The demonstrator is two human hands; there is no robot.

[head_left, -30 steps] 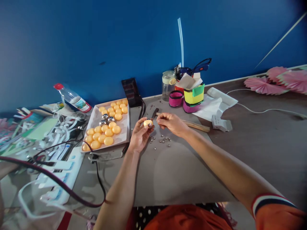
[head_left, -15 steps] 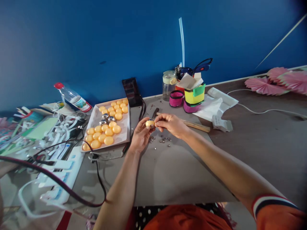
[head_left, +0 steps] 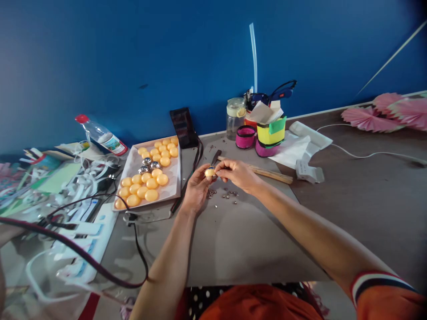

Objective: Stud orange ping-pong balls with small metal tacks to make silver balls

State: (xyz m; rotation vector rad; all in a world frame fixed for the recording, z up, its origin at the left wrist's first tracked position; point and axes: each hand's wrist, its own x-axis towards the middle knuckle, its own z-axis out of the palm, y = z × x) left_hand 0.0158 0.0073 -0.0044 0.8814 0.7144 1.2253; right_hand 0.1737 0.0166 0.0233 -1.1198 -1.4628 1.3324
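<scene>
My left hand is closed around a small yellow ball with shiny silver bits on it, held by thumb and fingertips above the desk. My right hand is pinched against the ball's right side; whatever sits between those fingertips is too small to make out. Below the hands, several small silver studs lie scattered on the grey mat. Behind my right hand rests a wooden handle, with a dark curved piece near its far end.
To the left, a white tray holds several yellow balls and three silver-covered ones. Cables and a bottle are further left. A phone, a jar and a magenta ring stand at the back.
The ball has turned slightly in my left hand, and my right fingertips have come closer over its right side. The rest looks the same.
</scene>
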